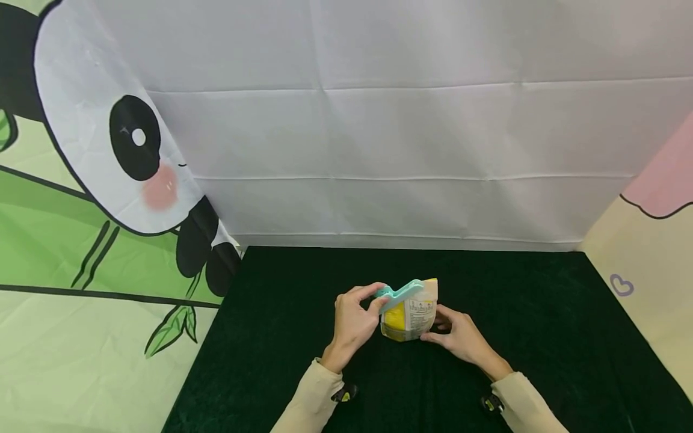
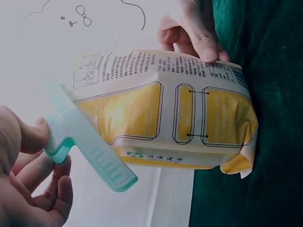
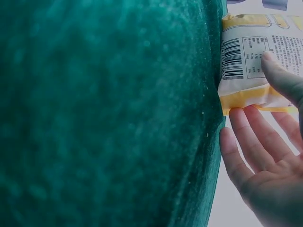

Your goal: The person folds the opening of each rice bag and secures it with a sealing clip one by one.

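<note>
A yellow and white food bag [image 1: 420, 314] with printed text stands on the dark green cloth, between the two hands. My left hand [image 1: 354, 317] pinches a teal bag clip [image 1: 405, 293] at its handle end, thumb against fingers. In the left wrist view the clip [image 2: 104, 153] lies across the bag's top end; I cannot tell whether its jaws are closed on the bag. My right hand [image 1: 461, 338] holds the bag low on its right side. The right wrist view shows the thumb [image 3: 279, 78] on the printed face near the barcode, with fingertips at the yellow edge.
Dark green cloth [image 1: 487, 288] covers the table. A creased white sheet [image 1: 400, 132] hangs behind it. To the left is a panda-print sheet [image 1: 108, 240], and a cream and pink one [image 1: 644, 264] stands on the right.
</note>
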Action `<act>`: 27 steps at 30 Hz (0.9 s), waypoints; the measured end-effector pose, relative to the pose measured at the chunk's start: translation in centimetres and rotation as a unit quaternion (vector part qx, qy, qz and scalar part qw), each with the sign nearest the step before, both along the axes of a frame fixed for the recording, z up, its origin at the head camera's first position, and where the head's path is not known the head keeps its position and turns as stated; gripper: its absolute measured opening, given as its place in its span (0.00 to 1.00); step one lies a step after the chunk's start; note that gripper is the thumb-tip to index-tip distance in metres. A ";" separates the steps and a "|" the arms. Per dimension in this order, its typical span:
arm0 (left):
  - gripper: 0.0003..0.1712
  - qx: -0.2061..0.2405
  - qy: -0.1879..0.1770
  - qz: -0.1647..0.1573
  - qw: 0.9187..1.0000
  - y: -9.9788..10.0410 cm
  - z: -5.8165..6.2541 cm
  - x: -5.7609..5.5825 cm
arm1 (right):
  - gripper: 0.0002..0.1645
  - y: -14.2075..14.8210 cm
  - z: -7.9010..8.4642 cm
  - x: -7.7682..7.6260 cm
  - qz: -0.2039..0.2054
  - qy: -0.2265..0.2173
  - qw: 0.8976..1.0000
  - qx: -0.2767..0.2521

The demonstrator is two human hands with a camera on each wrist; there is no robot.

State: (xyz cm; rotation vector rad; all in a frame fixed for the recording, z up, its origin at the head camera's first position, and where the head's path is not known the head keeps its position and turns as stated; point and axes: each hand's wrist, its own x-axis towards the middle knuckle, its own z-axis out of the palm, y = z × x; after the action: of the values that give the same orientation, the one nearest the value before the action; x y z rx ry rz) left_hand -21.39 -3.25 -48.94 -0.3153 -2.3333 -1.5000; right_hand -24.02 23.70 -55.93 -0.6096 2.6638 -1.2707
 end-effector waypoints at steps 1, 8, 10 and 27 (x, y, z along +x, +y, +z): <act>0.11 -0.001 0.004 0.000 1.000 0.1 0.1 0.0 | 0.35 0.0 0.0 0.0 0.000 0.000 1.000 0.000; 0.11 -0.003 0.021 0.007 1.000 0.5 0.3 -0.1 | 0.34 -0.1 0.0 0.0 0.001 -0.002 1.000 0.001; 0.11 -0.003 0.025 0.008 1.000 0.6 0.3 -0.1 | 0.34 -0.1 0.0 0.1 0.000 -0.003 1.000 -0.001; 0.15 -0.013 -0.017 -0.035 0.999 -0.4 0.3 -0.4 | 0.35 -0.3 0.1 0.1 0.001 -0.003 1.000 0.004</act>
State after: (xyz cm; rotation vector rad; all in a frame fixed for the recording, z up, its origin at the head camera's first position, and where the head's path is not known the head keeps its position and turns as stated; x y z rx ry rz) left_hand -21.77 -3.70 -48.61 -0.3841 -2.3927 -1.5208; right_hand -23.89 23.43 -55.85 -0.6054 2.6626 -1.2582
